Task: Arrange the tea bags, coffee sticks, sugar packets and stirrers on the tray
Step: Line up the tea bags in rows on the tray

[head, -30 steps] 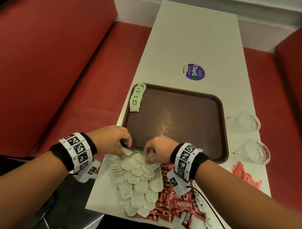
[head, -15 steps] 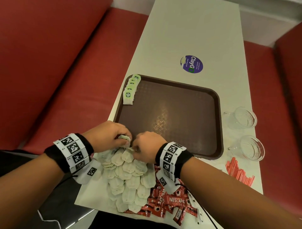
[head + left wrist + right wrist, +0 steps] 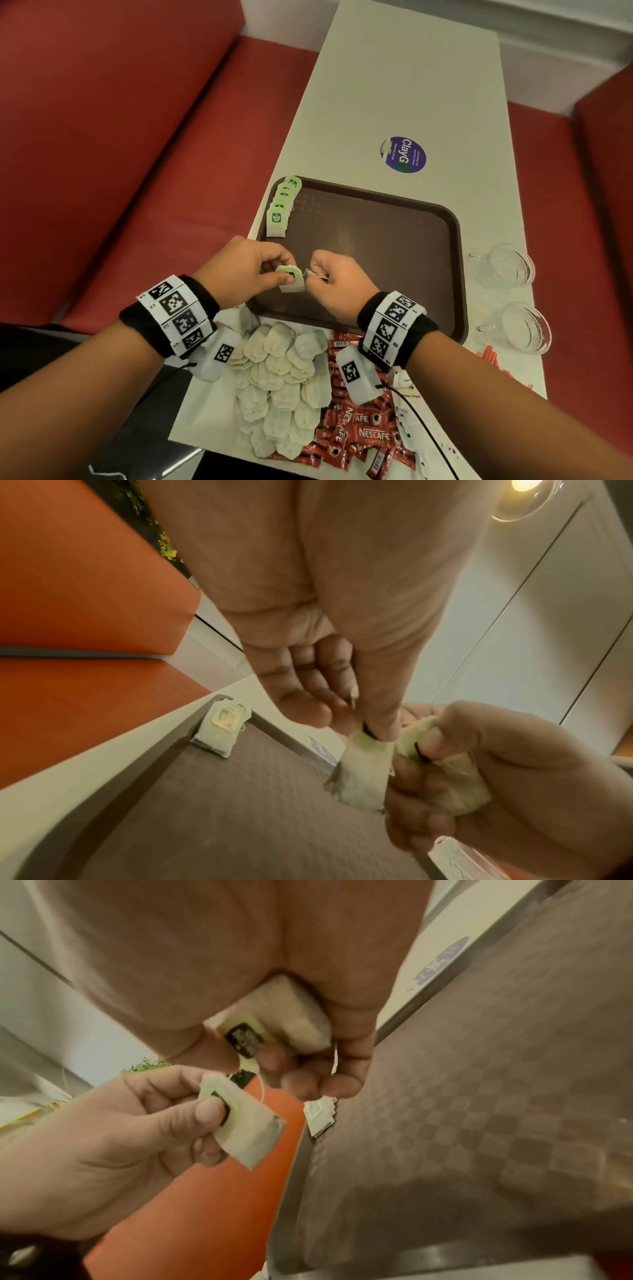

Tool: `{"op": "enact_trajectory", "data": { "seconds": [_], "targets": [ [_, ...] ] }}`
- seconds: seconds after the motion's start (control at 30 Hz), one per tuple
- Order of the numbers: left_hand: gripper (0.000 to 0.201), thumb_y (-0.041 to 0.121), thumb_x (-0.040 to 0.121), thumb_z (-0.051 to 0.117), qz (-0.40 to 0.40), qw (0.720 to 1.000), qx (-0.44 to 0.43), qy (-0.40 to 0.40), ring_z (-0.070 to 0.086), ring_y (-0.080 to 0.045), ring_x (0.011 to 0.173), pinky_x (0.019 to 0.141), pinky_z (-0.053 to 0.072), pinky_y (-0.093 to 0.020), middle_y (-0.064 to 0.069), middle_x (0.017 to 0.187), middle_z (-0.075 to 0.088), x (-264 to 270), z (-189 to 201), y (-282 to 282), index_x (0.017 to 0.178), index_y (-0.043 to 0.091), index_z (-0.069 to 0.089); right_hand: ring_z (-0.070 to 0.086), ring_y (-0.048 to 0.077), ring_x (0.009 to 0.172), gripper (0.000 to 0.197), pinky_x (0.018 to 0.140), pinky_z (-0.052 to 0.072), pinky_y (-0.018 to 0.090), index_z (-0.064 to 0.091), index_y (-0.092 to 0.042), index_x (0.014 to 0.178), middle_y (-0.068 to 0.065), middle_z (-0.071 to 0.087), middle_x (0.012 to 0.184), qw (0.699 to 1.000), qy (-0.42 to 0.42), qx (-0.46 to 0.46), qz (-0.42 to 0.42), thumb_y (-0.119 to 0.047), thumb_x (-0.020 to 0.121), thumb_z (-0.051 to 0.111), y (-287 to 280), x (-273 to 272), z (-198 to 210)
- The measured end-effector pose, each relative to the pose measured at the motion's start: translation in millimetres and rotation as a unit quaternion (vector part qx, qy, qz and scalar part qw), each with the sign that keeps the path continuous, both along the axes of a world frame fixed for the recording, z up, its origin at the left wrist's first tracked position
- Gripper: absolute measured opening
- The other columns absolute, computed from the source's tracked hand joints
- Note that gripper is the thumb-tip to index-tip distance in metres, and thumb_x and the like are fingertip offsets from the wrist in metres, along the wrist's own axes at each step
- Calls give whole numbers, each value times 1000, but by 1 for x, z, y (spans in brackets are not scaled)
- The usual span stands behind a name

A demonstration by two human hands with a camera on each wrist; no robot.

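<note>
Fingers of the left hand [image 3: 245, 270] are pinching one pale paper tea bag with a green tag [image 3: 292, 279] by its tagged end, thumb pressed on the dark logo, while the right hand [image 3: 334, 284] is curling round a second tea bag of the same kind [image 3: 274, 1024], tucked in its palm, and its thin string [image 3: 317, 273]. Both bags are hanging in the air above the near left part of the brown plastic tray [image 3: 411, 219], touching neither it nor each other, as far as the wrist views show.

Doing this step well probably means freeing any tangled string gently, without tearing the paper, then laying the bag at the near end of the overlapping row of tea bags [image 3: 281, 207] along the tray's left edge, tag up. The loose pile of tea bags [image 3: 277, 377] is lying on the white table [image 3: 394, 85], just off the tray's near edge.
</note>
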State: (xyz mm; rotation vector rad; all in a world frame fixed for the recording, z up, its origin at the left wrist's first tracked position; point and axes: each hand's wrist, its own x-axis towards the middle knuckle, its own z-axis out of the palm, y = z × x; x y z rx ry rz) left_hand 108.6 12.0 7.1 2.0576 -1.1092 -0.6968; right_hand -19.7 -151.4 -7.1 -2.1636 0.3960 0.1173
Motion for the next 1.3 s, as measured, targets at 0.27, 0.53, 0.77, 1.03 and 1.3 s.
{"op": "enact_trajectory", "data": {
  "seconds": [0.27, 0.53, 0.77, 1.03, 1.3],
  "targets": [
    [19, 13, 82, 81, 4, 997, -76, -12, 67, -15, 76, 71, 55, -25, 8, 82, 73, -14, 15, -4, 93, 27, 75, 58, 23, 66, 16, 62, 48, 40, 57, -12, 84, 7, 63, 74, 998, -37, -33, 38, -26, 91, 60, 0, -6, 12],
    [13, 37, 88, 73, 70, 991, -86, -79, 60, -7, 73, 66, 48, -24, 10, 81, 69, -52, 5, 8, 98, 29, 73, 64, 19, 75, 22, 69, 54, 42, 66, -19, 90, -2, 69, 81, 990, -128, -53, -21, -40, 92, 63, 7, -33, 11],
    [10, 33, 87, 75, 155, 974, -81, -145, 56, -6, 64, 62, 42, -24, 9, 69, 67, -54, 6, 15, 85, 23, 74, 60, 13, 77, 9, 71, 48, 32, 56, -20, 105, -1, 67, 92, 987, -142, -47, -61, -22, 97, 57, 21, -67, 26],
    [16, 36, 85, 76, 277, 949, 70, -131, 67, -21, 84, 65, 51, -31, -1, 85, 73, -1, -12, 7, 84, 19, 75, 47, 16, 65, 13, 68, 42, 37, 47, -18, 77, -2, 55, 73, 984, -147, 33, -100, -17, 89, 43, 18, -86, 30],
    [12, 26, 89, 72, 247, 940, 197, -129, 67, -21, 93, 73, 51, -28, -1, 98, 73, 37, -39, -29, 95, 19, 79, 64, 22, 75, 8, 73, 53, 43, 56, -24, 88, 1, 66, 82, 988, -118, 8, -103, -21, 95, 53, 6, -73, 26]
  ]
}}
